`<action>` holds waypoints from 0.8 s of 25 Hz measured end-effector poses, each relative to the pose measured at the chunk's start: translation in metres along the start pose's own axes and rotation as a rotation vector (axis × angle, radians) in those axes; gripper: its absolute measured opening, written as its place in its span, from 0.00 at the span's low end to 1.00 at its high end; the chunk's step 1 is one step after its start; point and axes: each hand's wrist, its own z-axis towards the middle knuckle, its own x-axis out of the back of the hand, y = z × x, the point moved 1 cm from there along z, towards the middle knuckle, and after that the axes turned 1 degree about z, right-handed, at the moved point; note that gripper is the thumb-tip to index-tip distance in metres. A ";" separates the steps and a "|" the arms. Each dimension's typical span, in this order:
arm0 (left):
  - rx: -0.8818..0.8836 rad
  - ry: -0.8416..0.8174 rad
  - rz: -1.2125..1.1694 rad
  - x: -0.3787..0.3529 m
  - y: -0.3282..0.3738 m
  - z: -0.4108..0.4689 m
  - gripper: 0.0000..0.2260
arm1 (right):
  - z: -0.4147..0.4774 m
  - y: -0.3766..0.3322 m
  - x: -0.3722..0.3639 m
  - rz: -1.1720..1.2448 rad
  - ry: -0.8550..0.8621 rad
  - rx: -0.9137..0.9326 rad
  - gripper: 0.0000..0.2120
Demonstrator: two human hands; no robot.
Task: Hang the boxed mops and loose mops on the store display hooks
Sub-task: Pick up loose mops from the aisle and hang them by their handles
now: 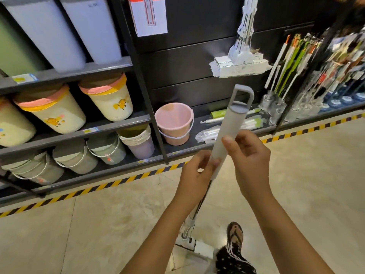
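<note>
A loose mop stands upright in front of me, its long grey handle (230, 125) ending in a hanging loop at the top. My left hand (197, 173) grips the lower end of the grey sleeve. My right hand (248, 155) holds the sleeve a little higher, thumb across it. The mop's white head (194, 244) rests on the floor by my foot. Another white mop (241, 56) hangs on the black display wall above. A red and white mop box (149, 14) hangs at the top of that wall.
Shelves on the left carry stacked bins and buckets (110, 97). A pink bucket (174, 123) and wrapped packages (209, 133) lie on the low shelf. Brushes (292, 62) hang at right. Yellow-black tape (118, 181) marks the floor edge.
</note>
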 end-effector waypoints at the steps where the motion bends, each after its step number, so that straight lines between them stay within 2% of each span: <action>1: -0.001 0.002 -0.010 -0.004 -0.001 0.015 0.08 | 0.015 0.004 0.001 0.002 -0.008 0.005 0.02; 11: -0.019 0.046 -0.084 -0.084 0.020 0.193 0.06 | 0.205 0.041 0.048 0.013 -0.095 0.042 0.05; 15: -0.041 0.079 -0.092 -0.130 0.021 0.252 0.10 | 0.265 0.053 0.083 -0.015 -0.092 0.080 0.12; 18: -0.007 0.090 -0.115 -0.150 0.014 0.285 0.03 | 0.297 0.059 0.093 -0.047 -0.122 0.122 0.12; 20: 0.001 0.109 -0.124 -0.155 0.016 0.307 0.10 | 0.320 0.063 0.093 -0.061 -0.142 0.136 0.09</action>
